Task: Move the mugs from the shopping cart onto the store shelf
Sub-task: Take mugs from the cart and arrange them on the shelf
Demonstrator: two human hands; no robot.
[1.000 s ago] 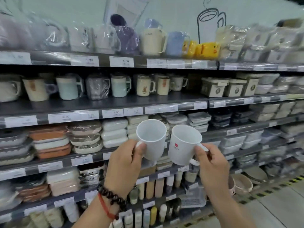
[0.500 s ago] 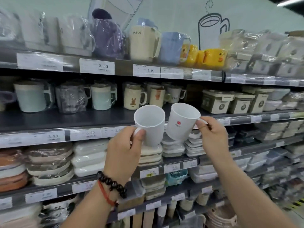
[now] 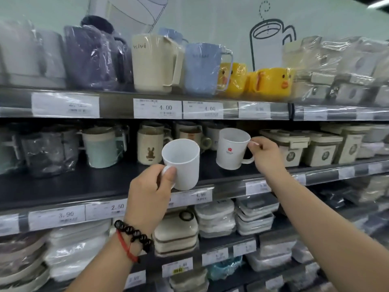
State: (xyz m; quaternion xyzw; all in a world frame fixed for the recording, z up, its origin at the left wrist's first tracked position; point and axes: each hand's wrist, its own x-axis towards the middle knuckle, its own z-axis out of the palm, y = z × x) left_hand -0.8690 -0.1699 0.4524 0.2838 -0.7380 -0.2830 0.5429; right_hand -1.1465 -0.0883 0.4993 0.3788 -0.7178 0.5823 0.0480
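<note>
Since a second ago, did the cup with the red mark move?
Yes. The cup with the red mark went up and in over the dark shelf.

White mugs (image 3: 182, 163) — smooth, matt, probably plastic. Shelf deck (image 3: 84, 186) dark, matt. Upper-shelf jugs (image 3: 154, 62) in glossy clear film — crinkled.

the cream jug (image 3: 154, 64) on the top shelf reads "vivi"; price tags (image 3: 157, 108) under it read 4.00 and 4.00; lower-rail tags (image 3: 106, 208) read 3.90, 2.50 and 4.90; other tags too blurred to read
</note>
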